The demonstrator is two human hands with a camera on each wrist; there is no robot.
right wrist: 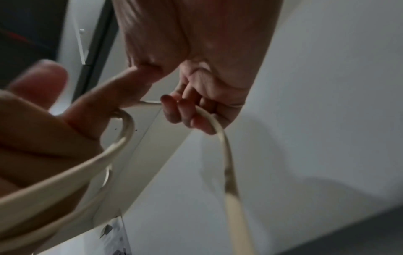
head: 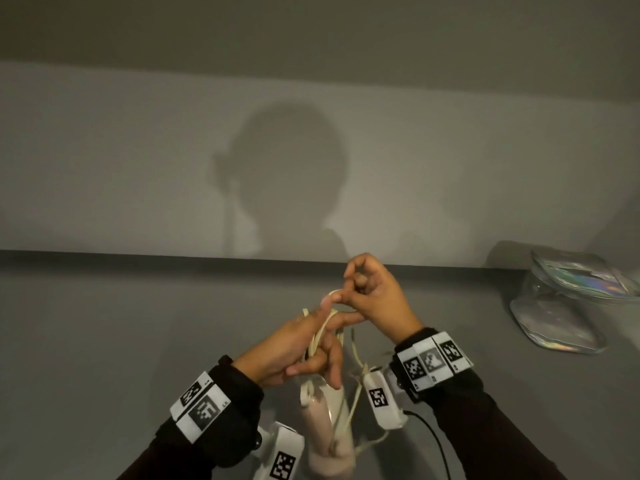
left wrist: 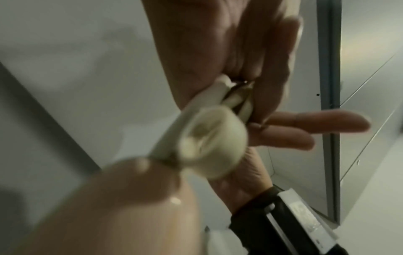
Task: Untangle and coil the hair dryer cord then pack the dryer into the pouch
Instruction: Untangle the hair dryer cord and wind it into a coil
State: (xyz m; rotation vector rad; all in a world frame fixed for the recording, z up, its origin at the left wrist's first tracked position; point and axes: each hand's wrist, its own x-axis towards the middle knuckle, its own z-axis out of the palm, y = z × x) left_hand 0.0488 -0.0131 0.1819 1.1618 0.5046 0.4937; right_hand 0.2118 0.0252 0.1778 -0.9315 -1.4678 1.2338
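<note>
- Head view: above the grey desk [head: 104, 341] the left hand [head: 294, 351] has its fingers curled round gathered loops of the cream cord [head: 323, 336]; the right hand [head: 372, 299], just above it, pinches a loop at the top of the bundle; the pink hair dryer [head: 329, 434] hangs under the left hand; the clear pouch [head: 561, 306] lies well to the right of the dryer, near the desk's back edge.
- Left wrist view: blurred; the left hand's fingers [left wrist: 272, 77] close on cord strands, with the dryer's pale round end just below them.
- Right wrist view: the right hand's fingertips [right wrist: 185, 112] pinch one strand, which trails downward; other loops ride over the left hand.
- Coiling looks under way; next, I'd guess, lay that strand onto the bundle, keep the loops even, then reach for the pouch.
</note>
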